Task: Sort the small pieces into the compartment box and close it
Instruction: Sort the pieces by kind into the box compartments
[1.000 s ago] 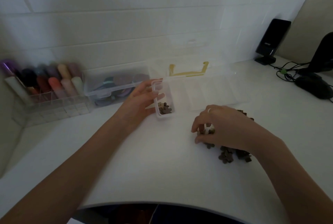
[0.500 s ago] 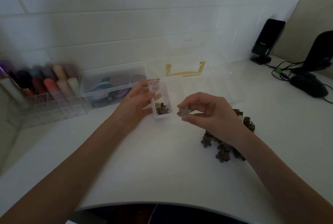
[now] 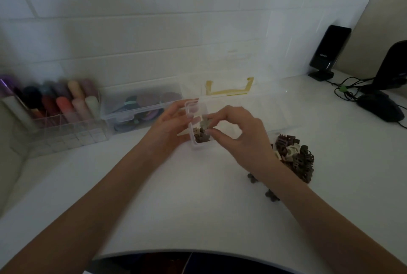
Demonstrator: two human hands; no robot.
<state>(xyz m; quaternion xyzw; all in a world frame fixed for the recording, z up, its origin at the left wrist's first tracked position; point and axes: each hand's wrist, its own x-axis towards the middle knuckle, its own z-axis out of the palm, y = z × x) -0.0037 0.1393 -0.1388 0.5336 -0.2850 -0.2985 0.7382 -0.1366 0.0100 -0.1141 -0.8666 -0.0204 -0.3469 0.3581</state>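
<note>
A clear compartment box lies open on the white desk, its lid with a yellow handle leaning back toward the wall. Its leftmost compartment holds several small brown pieces. My left hand holds the box's left end, fingers on the rim. My right hand hovers over that compartment and pinches a small pale flower-shaped piece between thumb and forefinger. A heap of dark brown and pale pieces lies on the desk behind my right wrist.
A closed clear case with coloured discs and an organiser of coloured tubes stand at the left by the wall. A black speaker, cables and a mouse sit at the far right.
My right hand picked a piece from the heap, lifted it and carried it left; it is now above the leftmost compartment. My left hand stayed on the box.
</note>
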